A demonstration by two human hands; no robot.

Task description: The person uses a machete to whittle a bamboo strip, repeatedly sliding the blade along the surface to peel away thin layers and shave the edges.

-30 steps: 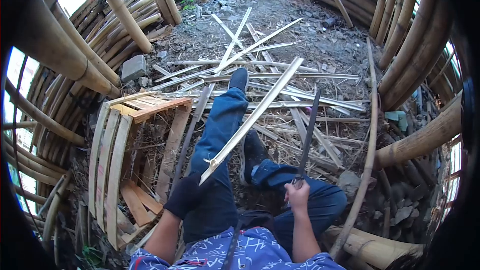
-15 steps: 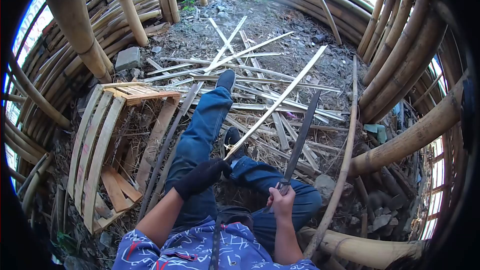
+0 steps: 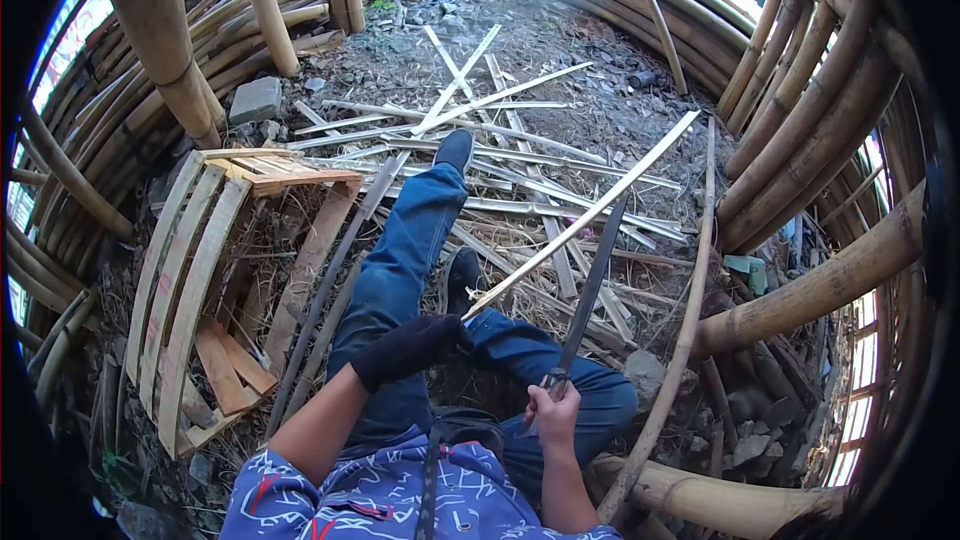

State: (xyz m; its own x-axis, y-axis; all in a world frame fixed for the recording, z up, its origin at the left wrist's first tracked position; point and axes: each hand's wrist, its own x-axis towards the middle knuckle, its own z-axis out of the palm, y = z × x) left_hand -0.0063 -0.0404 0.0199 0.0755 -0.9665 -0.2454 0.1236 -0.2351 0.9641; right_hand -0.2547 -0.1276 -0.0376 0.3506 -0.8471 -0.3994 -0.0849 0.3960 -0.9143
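Observation:
My left hand [image 3: 412, 350], in a black glove, is closed round the near end of a long pale bamboo strip [image 3: 600, 202]. The strip slants up and away to the right, with frayed fibres near the glove. Bare, my right hand [image 3: 553, 408] grips the handle of a machete [image 3: 592, 290] in front of my bent right leg. Its long dark blade points forward and slightly right, its tip just below the strip in this view. Several split bamboo strips [image 3: 520, 205] lie crisscrossed on the ground beyond my feet.
A slatted wooden crate [image 3: 190, 290] lies on its side at my left. Thick bamboo poles [image 3: 820, 290] stand and lean on the right, and others [image 3: 150, 40] on the left. A grey block [image 3: 256, 100] and stones [image 3: 755, 448] rest on the ground.
The far end of the held bamboo strip has swung right and slightly down, with my left hand shifting a little right. The machete has moved slightly left and down.

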